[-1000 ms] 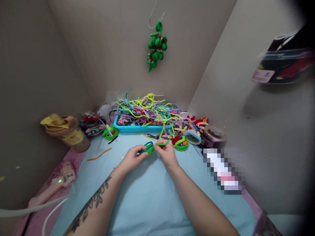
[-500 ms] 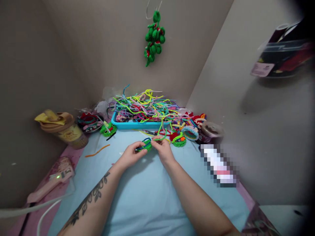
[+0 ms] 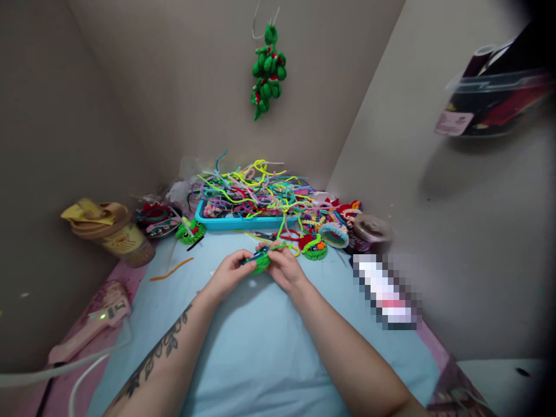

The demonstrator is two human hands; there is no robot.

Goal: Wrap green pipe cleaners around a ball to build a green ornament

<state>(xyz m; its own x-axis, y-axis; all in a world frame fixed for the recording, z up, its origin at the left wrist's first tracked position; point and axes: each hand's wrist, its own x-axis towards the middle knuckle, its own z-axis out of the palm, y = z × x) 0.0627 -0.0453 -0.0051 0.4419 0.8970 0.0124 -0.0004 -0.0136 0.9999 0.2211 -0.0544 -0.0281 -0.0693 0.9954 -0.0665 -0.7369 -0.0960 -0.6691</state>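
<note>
From my distance, I see the left grip (image 3: pixel 237 271) pinching the green piece (image 3: pixel 262 264), probably to steady it; the right grip (image 3: pixel 285 270) clasps its other edge, I think against turning. The piece is above the bench (image 3: pixel 252 359), before the tray (image 3: pixel 243 225), which seems to gather the stems (image 3: pixel 260 191) within reach.

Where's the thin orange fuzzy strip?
In the head view, the thin orange fuzzy strip lies on the light-blue cloth, left of the left hand and nearer the person than the short black strip.
</note>
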